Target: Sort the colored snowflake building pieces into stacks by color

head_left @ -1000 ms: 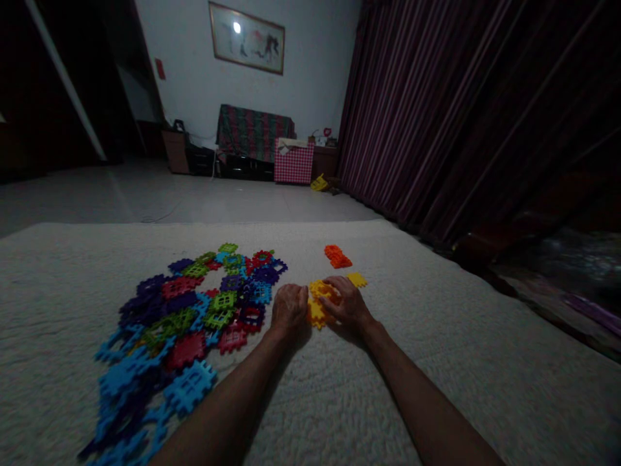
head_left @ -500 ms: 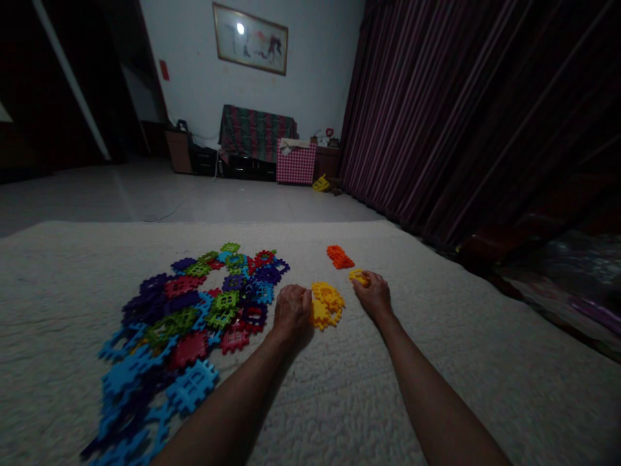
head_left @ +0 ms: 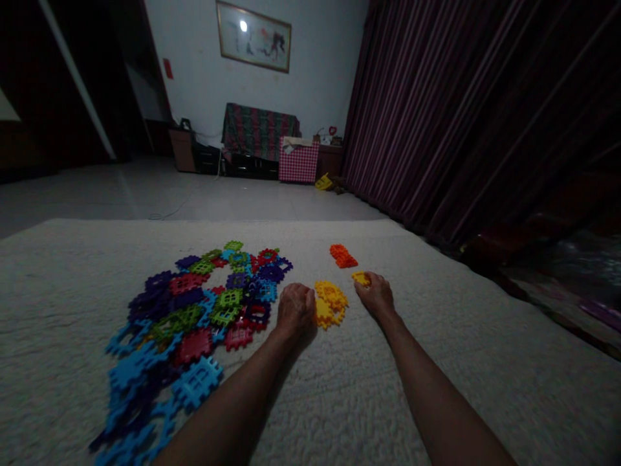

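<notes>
My right hand pinches a yellow toothed building piece low over the quilted cover, right of the yellow pile. My left hand is closed, its fingers curled against the left side of a small pile of yellow interlocking pieces. Whatever it may hold is hidden behind the knuckles. Beyond the hands lies a small group of orange pieces. A large spread of blue, purple, green and red pieces covers the area left of my left hand, some with window-like openings.
The pale quilted cover lies under everything. Past its far edge is a tiled floor, with a cloth-draped cabinet at the wall. A dark purple curtain hangs on the right, near a clear plastic bundle.
The view has shifted slightly, so everything sits a little further right. Both hands stay in nearly the same places, and a bit more of the yellow piece shows at my right fingertips.
</notes>
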{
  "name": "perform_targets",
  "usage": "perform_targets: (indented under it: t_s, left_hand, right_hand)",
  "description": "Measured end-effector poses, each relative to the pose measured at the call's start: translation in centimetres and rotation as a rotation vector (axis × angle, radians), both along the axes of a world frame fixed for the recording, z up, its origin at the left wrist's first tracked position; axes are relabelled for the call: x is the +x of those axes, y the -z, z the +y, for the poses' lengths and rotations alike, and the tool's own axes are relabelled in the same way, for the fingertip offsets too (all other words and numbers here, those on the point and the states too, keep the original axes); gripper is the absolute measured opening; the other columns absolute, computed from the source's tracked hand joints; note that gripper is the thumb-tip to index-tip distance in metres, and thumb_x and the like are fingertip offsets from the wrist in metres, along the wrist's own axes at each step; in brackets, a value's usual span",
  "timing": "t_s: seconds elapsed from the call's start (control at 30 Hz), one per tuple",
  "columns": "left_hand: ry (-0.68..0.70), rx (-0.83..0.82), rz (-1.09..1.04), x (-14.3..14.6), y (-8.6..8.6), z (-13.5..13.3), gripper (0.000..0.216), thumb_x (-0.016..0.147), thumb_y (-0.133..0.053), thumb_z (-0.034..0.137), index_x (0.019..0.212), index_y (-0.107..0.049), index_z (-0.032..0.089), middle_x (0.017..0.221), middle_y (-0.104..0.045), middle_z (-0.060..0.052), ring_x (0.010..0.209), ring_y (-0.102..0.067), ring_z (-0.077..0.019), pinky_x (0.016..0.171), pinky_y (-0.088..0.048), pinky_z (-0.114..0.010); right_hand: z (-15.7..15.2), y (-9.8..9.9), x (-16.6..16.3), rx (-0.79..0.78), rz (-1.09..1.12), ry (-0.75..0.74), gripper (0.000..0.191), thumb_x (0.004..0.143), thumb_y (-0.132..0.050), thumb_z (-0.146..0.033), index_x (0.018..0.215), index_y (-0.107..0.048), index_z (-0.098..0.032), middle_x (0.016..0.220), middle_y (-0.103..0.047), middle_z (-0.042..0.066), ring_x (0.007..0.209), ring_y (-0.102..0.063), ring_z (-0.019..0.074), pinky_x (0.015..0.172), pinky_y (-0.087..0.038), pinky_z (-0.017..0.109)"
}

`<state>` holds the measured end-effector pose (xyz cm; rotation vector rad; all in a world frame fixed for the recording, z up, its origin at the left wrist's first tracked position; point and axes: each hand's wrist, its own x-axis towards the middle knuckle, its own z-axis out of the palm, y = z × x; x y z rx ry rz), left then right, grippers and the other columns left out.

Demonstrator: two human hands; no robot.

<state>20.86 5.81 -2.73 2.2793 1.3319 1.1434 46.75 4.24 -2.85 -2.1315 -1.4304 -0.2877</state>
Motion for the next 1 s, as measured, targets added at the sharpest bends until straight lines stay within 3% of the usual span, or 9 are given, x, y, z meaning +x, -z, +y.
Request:
perform_targets:
  t_s: [0.17, 0.27, 0.33, 0.43, 0.53, 0.63, 0.73, 1.0]
  left_hand:
    - [-0.004, -0.019, 0.013, 0.0, -0.5, -0.2, 0.024, 0.094, -0.05, 0.017, 0.077, -0.066, 0.018, 0.085, -0.07, -0.009, 0.091, -0.064, -0.0217, 0.092, -0.047, -0.036]
    - [-0.006, -0.021, 0.018, 0.0, -0.6, -0.3, 0.024, 0.094, -0.049, 0.017, 0.078, -0.066, 0.018, 0.085, -0.07, -0.009, 0.09, -0.064, -0.0211, 0.092, -0.047, -0.035]
    - [-0.012, -0.011, 0.019, 0.0, -0.5, -0.2, 0.025, 0.095, -0.048, 0.018, 0.078, -0.066, 0.018, 0.086, -0.071, -0.009, 0.089, -0.064, -0.0212, 0.092, -0.047, -0.035]
    - [-0.02, -0.008, 0.026, 0.0, -0.3, -0.2, 0.027, 0.095, -0.047, 0.018, 0.076, -0.065, 0.019, 0.084, -0.07, -0.009, 0.088, -0.063, -0.0215, 0.091, -0.047, -0.036]
    - [-0.022, -0.009, 0.032, 0.1, -0.3, -0.1, 0.027, 0.095, -0.046, 0.018, 0.073, -0.063, 0.02, 0.082, -0.069, -0.008, 0.087, -0.063, -0.0214, 0.09, -0.047, -0.036]
    - [-0.012, 0.009, 0.021, 0.1, -0.3, -0.1, 0.026, 0.094, -0.046, 0.018, 0.074, -0.063, 0.02, 0.084, -0.069, -0.009, 0.089, -0.063, -0.0216, 0.091, -0.046, -0.036]
    - [-0.007, 0.032, 0.023, 0.0, -0.2, -0.1, 0.026, 0.094, -0.046, 0.018, 0.074, -0.063, 0.02, 0.083, -0.068, -0.008, 0.088, -0.062, -0.0215, 0.091, -0.047, -0.036]
    - [0.0, 0.012, 0.021, -0.2, -0.3, -0.1, 0.024, 0.094, -0.047, 0.018, 0.076, -0.064, 0.02, 0.083, -0.068, -0.008, 0.088, -0.063, -0.0215, 0.089, -0.048, -0.036]
  right_hand:
    - [0.1, 0.1, 0.0, 0.011, 0.002, 0.003, 0.033, 0.086, -0.062, -0.034, 0.114, -0.067, -0.017, 0.111, -0.07, 0.015, 0.102, -0.064, 0.0289, 0.092, -0.05, 0.041]
    - [-0.1, -0.3, -0.3, 0.131, 0.034, -0.019, 0.042, 0.08, -0.065, -0.036, 0.117, -0.066, -0.015, 0.119, -0.067, 0.018, 0.107, -0.062, 0.0315, 0.093, -0.051, 0.045]
    - [-0.2, -0.8, -0.9, 0.268, 0.06, -0.081, 0.044, 0.081, -0.063, -0.037, 0.118, -0.064, -0.015, 0.124, -0.064, 0.018, 0.109, -0.062, 0.0313, 0.094, -0.051, 0.046]
    - [-0.5, -1.6, -2.4, 0.357, 0.128, -0.286, 0.034, 0.085, -0.056, -0.034, 0.112, -0.066, -0.017, 0.112, -0.067, 0.014, 0.097, -0.065, 0.0255, 0.088, -0.055, 0.042]
    - [-0.9, -2.2, -4.2, 0.253, 0.183, -0.539, 0.027, 0.086, -0.056, -0.034, 0.106, -0.068, -0.019, 0.102, -0.069, 0.009, 0.082, -0.066, 0.0201, 0.074, -0.057, 0.035]
    - [-1.2, -2.5, -5.7, 0.136, 0.165, -0.688, 0.03, 0.084, -0.063, -0.038, 0.108, -0.068, -0.02, 0.109, -0.07, 0.01, 0.094, -0.067, 0.0222, 0.081, -0.058, 0.037]
    - [-1.6, -2.7, -6.4, 0.063, 0.094, -0.7, 0.035, 0.081, -0.071, -0.041, 0.11, -0.068, -0.02, 0.112, -0.07, 0.011, 0.105, -0.064, 0.0259, 0.095, -0.054, 0.044]
    - [-2.0, -3.0, -7.1, 0.056, 0.085, -0.662, 0.032, 0.079, -0.071, -0.034, 0.109, -0.069, -0.02, 0.109, -0.07, 0.011, 0.104, -0.064, 0.0262, 0.097, -0.052, 0.044]
